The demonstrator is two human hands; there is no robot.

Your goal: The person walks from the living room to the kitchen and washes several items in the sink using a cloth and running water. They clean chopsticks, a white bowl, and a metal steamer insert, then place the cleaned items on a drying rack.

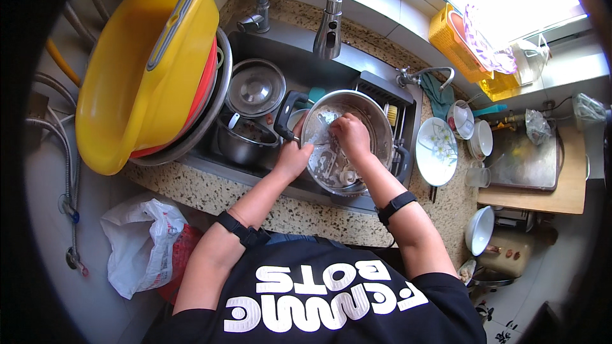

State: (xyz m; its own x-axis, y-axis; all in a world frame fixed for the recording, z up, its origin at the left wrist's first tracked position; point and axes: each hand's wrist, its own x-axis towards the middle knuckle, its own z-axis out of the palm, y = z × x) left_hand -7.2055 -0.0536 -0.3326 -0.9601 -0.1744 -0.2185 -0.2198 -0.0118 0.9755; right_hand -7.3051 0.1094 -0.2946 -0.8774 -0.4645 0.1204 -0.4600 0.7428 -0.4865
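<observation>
A two-handled stainless steel pot [377, 113] is tilted over the kitchen sink [296, 64], with soapy water or suds and something whitish inside. My left hand [292, 153] grips its left rim below the black handle, thumb over the edge. My right hand [350, 134] is inside the pot with its fingers bent against the inner wall; whether they hold anything cannot be told. Left of the pot, a smaller dark-bottomed pot [246, 141] and a round metal lid [256, 87] lie in the sink. A pull-down faucet [330, 33] hangs above.
Stacked yellow [119, 81] and red basins stand at the left. A dish rack [382, 87] spans the sink's right side. A floral plate [436, 151], bowls [480, 139] and a plastic cup [477, 175] sit on the right counter. A white plastic bag [138, 248] is below left.
</observation>
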